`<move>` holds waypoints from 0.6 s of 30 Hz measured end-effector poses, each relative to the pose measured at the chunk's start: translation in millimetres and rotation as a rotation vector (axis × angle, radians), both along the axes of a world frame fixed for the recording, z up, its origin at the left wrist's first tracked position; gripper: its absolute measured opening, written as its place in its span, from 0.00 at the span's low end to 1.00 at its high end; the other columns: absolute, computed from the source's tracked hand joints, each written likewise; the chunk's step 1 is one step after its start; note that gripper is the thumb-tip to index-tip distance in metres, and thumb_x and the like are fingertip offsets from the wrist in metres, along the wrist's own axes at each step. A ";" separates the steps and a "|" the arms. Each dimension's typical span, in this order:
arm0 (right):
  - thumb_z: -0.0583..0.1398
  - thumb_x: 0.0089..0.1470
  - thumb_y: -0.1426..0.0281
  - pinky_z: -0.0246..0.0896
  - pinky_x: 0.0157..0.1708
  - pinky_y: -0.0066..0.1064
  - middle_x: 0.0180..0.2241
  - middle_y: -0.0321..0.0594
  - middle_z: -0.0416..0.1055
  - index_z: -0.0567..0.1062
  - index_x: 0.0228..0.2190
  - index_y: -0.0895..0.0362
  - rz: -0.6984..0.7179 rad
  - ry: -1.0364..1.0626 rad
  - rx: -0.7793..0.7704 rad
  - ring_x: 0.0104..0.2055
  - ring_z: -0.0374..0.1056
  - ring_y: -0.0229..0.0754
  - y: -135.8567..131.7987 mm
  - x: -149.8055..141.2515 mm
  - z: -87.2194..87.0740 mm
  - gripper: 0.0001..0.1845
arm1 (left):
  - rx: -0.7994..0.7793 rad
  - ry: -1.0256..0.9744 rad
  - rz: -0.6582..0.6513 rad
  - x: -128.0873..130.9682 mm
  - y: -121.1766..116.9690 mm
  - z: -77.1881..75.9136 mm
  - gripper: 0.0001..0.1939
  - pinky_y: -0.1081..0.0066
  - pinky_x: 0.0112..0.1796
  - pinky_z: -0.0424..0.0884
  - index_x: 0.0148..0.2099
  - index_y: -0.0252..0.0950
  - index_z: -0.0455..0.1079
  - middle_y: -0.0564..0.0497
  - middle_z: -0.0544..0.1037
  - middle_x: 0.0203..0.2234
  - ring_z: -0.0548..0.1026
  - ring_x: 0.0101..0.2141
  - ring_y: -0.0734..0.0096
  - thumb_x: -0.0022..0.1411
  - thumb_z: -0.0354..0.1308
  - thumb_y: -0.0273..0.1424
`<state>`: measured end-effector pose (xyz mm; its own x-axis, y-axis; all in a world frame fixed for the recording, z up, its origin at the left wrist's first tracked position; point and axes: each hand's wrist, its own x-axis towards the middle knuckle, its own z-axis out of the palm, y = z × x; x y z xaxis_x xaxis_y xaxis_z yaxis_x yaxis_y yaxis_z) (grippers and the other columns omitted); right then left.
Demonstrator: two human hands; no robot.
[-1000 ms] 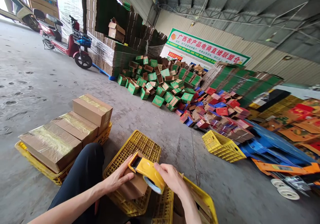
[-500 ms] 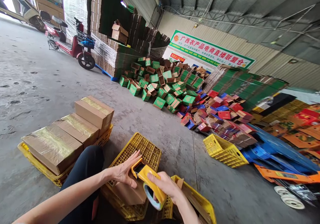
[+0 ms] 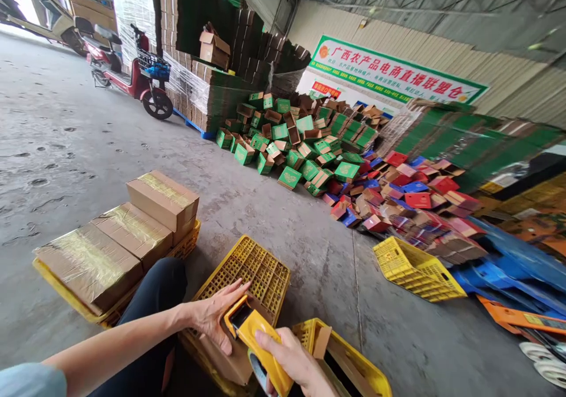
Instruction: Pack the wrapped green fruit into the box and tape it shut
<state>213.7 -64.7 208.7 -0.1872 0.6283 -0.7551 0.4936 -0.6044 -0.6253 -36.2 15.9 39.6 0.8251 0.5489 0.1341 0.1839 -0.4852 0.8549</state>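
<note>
Tape dispenser sits at the centre of our clock face, twelve being the top of the view, tilted over a brown carton. Our right hand, on its four o'clock side, has thumb and fingers wrapped round the yellow body: a sound hold, well back from the ten o'clock end, where a cutting edge may sit. We judge it light and stiff, perhaps slippery, with most weight in the tape roll towards seven o'clock. Our left hand, between nine and ten, has its fingers spread over the carton; whether they touch the dispenser we cannot tell. Cardboard should be firm at the edges and give mid-panel, so we would steady it flat-handed near an edge. A yellow crate bears it. Between three and four stands another crate with cardboard inside. Farther out, taped cartons lie at ten o'clock; beyond, between twelve and one, spreads a heap of green boxes.
</note>
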 end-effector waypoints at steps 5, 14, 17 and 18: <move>0.59 0.55 0.37 0.65 0.19 0.26 0.16 0.37 0.74 0.71 0.30 0.56 0.078 -0.066 0.050 0.18 0.72 0.41 -8.6 2.6 7.6 0.32 | -0.056 0.075 -0.005 -5.1 -2.7 27.2 0.84 0.34 0.68 0.32 0.79 0.36 0.25 0.32 0.34 0.76 0.27 0.72 0.27 0.38 0.71 0.67; 0.61 0.52 0.37 0.66 0.20 0.25 0.16 0.36 0.74 0.71 0.30 0.55 0.119 -0.111 0.023 0.19 0.73 0.40 -19.8 13.4 16.8 0.32 | -0.042 0.054 0.014 -10.1 -4.3 43.5 0.78 0.35 0.68 0.29 0.79 0.38 0.26 0.37 0.54 0.74 0.28 0.73 0.34 0.45 0.70 0.65; 0.60 0.52 0.37 0.64 0.18 0.25 0.15 0.35 0.73 0.71 0.29 0.56 0.109 -0.110 0.062 0.17 0.70 0.39 -19.6 12.2 13.6 0.32 | 0.043 0.059 0.045 -12.8 -10.2 44.9 0.73 0.36 0.69 0.34 0.79 0.38 0.29 0.37 0.52 0.74 0.31 0.74 0.36 0.50 0.68 0.64; 0.60 0.53 0.38 0.64 0.18 0.25 0.15 0.35 0.73 0.71 0.29 0.56 0.104 -0.106 0.070 0.16 0.70 0.39 -19.6 12.4 12.8 0.32 | 0.096 0.054 0.071 -14.0 -14.4 45.9 0.68 0.38 0.69 0.36 0.79 0.39 0.32 0.37 0.49 0.75 0.33 0.74 0.37 0.54 0.66 0.63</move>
<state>226.1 -84.3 221.5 -0.1756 0.6611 -0.7294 0.6167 -0.5036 -0.6050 -50.2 1.4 85.4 0.7921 0.5927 0.1457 0.2646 -0.5486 0.7931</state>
